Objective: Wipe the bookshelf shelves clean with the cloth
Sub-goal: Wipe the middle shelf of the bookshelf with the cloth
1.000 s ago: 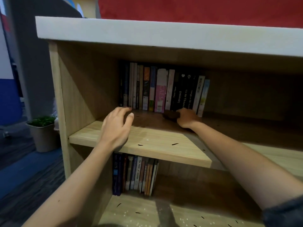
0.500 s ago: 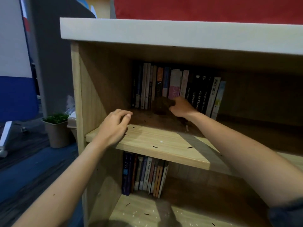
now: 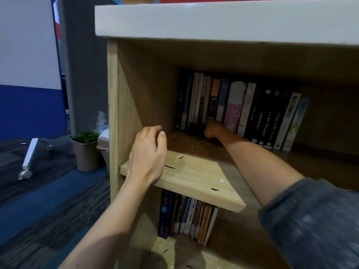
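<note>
Under the right hand (image 3: 212, 131), fingers curled shut on the dark cloth (image 3: 197, 127), which has slid leftward along the shelf (image 3: 194, 177) to the books (image 3: 239, 111)' feet; back strip getting wiped, front specks remain. Left hand (image 3: 148, 154) loosely open, empty, w/ fingers near the shelf edge.

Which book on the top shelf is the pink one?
The pink book stands mid-row, just right of the right hand. Its spine is white on top and bright pink below; its neighbours are black, cream, blue or orange.
</note>
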Available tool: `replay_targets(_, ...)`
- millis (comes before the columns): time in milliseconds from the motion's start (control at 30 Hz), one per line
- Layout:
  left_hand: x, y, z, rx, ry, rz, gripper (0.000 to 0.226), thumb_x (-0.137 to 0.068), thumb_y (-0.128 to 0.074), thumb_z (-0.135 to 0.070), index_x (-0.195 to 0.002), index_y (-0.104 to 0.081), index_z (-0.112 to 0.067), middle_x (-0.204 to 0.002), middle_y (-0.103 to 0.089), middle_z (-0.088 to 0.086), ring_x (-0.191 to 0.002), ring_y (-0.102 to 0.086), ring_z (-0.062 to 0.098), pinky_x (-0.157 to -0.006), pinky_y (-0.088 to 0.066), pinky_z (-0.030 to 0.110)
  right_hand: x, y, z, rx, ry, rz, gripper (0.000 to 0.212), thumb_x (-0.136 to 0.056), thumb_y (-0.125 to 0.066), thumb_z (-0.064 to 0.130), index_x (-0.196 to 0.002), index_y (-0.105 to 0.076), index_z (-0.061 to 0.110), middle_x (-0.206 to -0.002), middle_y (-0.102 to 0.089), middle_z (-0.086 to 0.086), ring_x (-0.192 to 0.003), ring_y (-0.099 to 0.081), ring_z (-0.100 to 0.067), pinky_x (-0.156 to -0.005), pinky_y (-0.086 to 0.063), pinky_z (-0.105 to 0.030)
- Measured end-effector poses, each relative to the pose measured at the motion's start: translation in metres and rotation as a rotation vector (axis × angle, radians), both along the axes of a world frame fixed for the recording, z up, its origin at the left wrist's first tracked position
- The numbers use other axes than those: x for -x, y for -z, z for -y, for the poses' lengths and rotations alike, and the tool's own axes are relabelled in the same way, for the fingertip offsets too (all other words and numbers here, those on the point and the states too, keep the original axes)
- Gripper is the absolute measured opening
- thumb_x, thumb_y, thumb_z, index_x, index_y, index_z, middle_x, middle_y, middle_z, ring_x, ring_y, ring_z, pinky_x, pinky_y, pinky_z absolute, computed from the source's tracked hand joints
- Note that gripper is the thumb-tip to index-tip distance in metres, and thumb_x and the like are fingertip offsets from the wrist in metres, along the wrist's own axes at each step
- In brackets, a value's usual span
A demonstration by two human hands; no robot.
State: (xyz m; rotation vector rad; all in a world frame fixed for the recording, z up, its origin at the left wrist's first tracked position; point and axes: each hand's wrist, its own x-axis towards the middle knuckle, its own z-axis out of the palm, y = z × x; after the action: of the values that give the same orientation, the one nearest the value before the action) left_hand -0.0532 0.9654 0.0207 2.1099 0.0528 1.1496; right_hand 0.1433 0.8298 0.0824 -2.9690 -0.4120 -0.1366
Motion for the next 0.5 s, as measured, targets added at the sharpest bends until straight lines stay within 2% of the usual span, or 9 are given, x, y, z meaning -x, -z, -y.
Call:
replay_targets(67,-0.001,-0.001,0.001,-0.003,0.004,0.002,0.038,-0.099,-0.034,-0.025,-0.130,-0.049,-0.012,-0.132,-0.052,0.003,-0.123,-0.042,0.013,-0.096,-0.028,0.020,0.009,-0.005,0.003,-0.001,-0.047,-0.051,0.042,-0.093,-0.045,0.009,-0.134,-0.039,0.000,-0.131,-0.048,-0.019,-0.101,-0.052,-0.026,-0.067,-0.044,-0.025)
replay_targets(133,0.000,-0.002,0.002,-0.005,0.021,-0.007,0.038,-0.099,-0.034,-0.025,-0.131,-0.049,-0.012,-0.132,-0.052,0.003,-0.124,-0.042,0.013,-0.096,-0.028,0.020,0.027,-0.008,0.012,-0.055,-0.098,-0.097,0.036,-0.093,-0.048,0.013,-0.128,-0.047,0.004,-0.125,-0.051,-0.016,-0.102,-0.052,-0.025,-0.071,-0.044,-0.026)
replay_targets(200,0.001,-0.001,0.001,-0.013,0.030,-0.014,0.038,-0.099,-0.035,-0.026,-0.131,-0.049,-0.013,-0.132,-0.052,0.002,-0.123,-0.042,0.013,-0.095,-0.028,0.020,0.051,-0.008,0.023,-0.155,-0.187,-0.117,0.019,-0.091,-0.051,0.011,-0.108,-0.059,0.015,-0.109,-0.057,-0.009,-0.102,-0.053,-0.025,-0.070,-0.041,-0.025)
replay_targets(233,0.003,-0.002,0.000,-0.025,0.034,-0.017,0.037,-0.099,-0.035,-0.026,-0.130,-0.050,-0.013,-0.132,-0.052,0.002,-0.123,-0.042,0.013,-0.094,-0.028,0.020,0.065,-0.008,0.028,-0.203,-0.227,-0.123,0.014,-0.091,-0.052,0.011,-0.095,-0.060,0.021,-0.100,-0.058,-0.004,-0.100,-0.053,-0.024,-0.066,-0.040,-0.024)
replay_targets(300,0.005,-0.004,0.000,-0.043,0.051,-0.034,0.037,-0.099,-0.035,-0.026,-0.130,-0.050,-0.014,-0.132,-0.052,0.002,-0.123,-0.042,0.014,-0.093,-0.029,0.021,0.099,-0.007,0.038,-0.252,-0.286,-0.139,0.014,-0.091,-0.053,0.012,-0.088,-0.058,0.025,-0.093,-0.057,0.002,-0.094,-0.052,-0.020,-0.068,-0.038,-0.025)
replay_targets(367,0.007,-0.004,0.001,-0.066,0.062,-0.076,0.037,-0.099,-0.035,-0.028,-0.130,-0.050,-0.016,-0.132,-0.052,0.001,-0.124,-0.042,0.015,-0.093,-0.031,0.025,0.133,-0.004,0.047,-0.262,-0.346,-0.127,0.013,-0.091,-0.052,0.012,-0.092,-0.061,0.022,-0.089,-0.058,0.000,-0.083,-0.050,-0.017,-0.069,-0.036,-0.029)
replay_targets(500,0.013,-0.004,0.005,-0.178,0.075,-0.185,0.035,-0.098,-0.036,-0.033,-0.127,-0.051,-0.022,-0.130,-0.052,-0.004,-0.122,-0.044,0.014,-0.091,-0.035,0.031,0.193,0.001,0.068,-0.269,-0.486,-0.115,0.016,-0.090,-0.050,0.007,-0.081,-0.063,0.012,-0.073,-0.057,-0.003,-0.063,-0.045,-0.012,-0.059,-0.032,-0.028)
